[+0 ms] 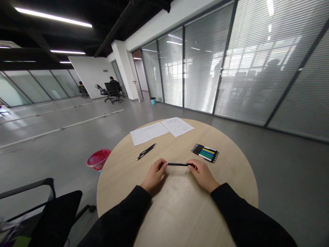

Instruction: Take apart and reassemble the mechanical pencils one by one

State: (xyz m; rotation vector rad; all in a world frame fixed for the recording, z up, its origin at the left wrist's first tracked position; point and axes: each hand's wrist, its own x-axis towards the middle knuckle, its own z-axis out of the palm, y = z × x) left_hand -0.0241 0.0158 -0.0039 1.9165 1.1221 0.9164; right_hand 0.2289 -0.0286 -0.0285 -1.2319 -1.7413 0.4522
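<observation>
Left hand (154,175) and right hand (203,175), over the round wooden desk (180,216) at lower centre, each nearly closed, pinch one end of a slim black pen (178,164); even pressure keeps it level.

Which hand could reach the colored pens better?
Probably the right hand: the colored pens lie on its side of the round table, while the left hand sits farther away. Both hands hold a black pen between them.
</observation>
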